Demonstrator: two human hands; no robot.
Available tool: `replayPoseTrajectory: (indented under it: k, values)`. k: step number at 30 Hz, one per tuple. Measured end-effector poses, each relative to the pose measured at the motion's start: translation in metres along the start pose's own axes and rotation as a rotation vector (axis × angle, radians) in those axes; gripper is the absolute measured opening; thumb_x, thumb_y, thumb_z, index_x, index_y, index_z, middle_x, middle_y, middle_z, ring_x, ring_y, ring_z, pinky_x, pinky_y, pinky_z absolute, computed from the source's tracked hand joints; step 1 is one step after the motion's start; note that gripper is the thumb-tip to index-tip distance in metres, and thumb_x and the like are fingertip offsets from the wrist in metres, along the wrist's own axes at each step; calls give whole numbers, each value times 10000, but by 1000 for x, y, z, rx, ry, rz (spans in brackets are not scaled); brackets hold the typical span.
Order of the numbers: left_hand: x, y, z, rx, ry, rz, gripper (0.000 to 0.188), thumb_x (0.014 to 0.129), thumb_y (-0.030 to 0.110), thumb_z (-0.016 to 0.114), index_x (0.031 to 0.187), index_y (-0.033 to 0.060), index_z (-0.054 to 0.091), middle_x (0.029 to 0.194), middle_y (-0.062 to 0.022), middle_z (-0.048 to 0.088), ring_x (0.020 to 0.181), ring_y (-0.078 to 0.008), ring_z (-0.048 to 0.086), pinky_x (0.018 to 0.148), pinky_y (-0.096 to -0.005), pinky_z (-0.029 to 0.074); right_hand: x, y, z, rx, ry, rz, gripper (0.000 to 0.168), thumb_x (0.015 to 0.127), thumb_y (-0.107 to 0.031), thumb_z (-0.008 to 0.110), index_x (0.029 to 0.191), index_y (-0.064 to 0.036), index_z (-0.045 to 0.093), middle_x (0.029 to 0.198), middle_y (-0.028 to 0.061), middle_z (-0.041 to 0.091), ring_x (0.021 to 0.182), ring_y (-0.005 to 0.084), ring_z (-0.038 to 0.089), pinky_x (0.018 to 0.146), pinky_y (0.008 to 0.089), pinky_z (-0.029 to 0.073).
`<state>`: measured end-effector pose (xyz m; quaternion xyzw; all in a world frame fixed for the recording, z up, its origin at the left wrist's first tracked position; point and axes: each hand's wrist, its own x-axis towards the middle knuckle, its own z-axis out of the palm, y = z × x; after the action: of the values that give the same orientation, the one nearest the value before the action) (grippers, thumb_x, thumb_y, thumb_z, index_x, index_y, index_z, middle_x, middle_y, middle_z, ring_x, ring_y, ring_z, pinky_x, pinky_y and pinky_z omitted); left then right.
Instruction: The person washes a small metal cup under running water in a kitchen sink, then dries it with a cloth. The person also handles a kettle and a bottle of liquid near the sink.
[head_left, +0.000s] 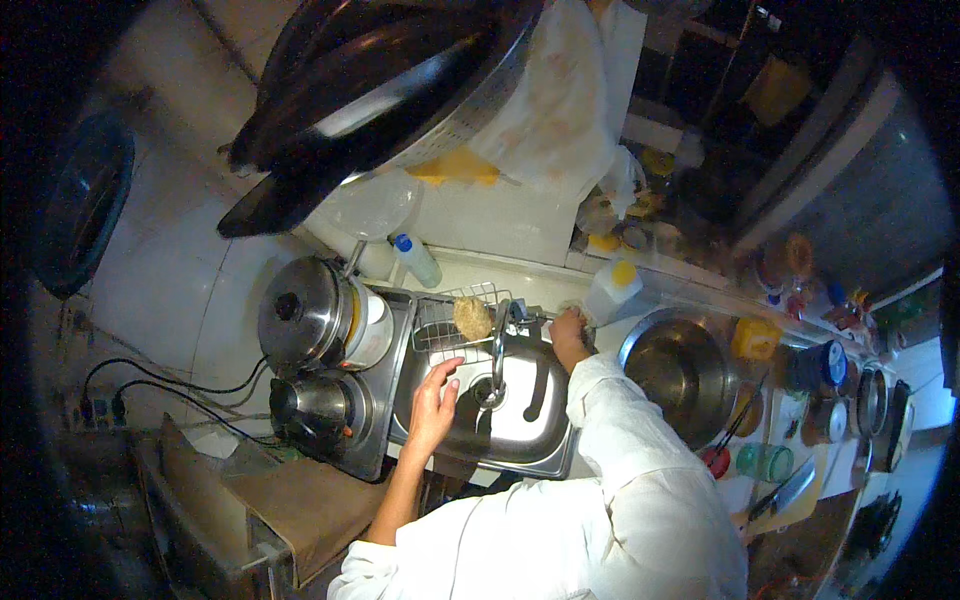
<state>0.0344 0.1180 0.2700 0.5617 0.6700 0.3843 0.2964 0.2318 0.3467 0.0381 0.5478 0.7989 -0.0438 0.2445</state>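
Observation:
My left hand (435, 405) hovers over the left side of a stainless steel sink (553, 420), fingers apart and holding nothing. A curved metal faucet (499, 352) stands at the back of the basin, its spout above the drain. Just left of the faucet, a tan sponge or scrubber (472, 319) sits in a wire rack (435, 326). My right hand (568, 330) reaches to the sink's back right corner, beside a white jug with a yellow cap (615, 289). Something greyish shows by its fingers, but whether it is gripped is unclear.
Left of the sink stand a lidded electric pot (304, 311) and a metal kettle (311, 405) with black cords. A large steel bowl (675, 375) sits to the right. Farther right lies a knife (787, 487). Dark pans (360, 97) hang or lean overhead.

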Motion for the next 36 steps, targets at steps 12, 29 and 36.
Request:
replayPoseTrajectory:
  k: [12,29,36]
  values:
    - [-63,-46,11,9,-95,-108,318,950,42,520,1250,25,624,1191,-194,661,1073,-325,665,918,-386,515,-178,-33,78,539,228,-287,293,892,-52,542,1165,24,615,1083,222,683,925,353,699,746,440,581]
    - [13,71,41,-153,-129,85,210,960,74,595,1139,-1,675,1018,-153,736,921,-222,723,793,-304,554,-146,-28,108,1126,251,-122,318,812,-60,596,1111,-59,703,1006,203,717,944,358,697,840,459,546]
    - [117,116,104,264,-159,351,399,871,225,723,1220,57,624,1078,-171,698,876,-313,703,772,-409,565,-136,-36,104,1775,-154,-58,284,849,-188,661,1116,-89,672,1028,118,693,943,267,647,877,388,502]
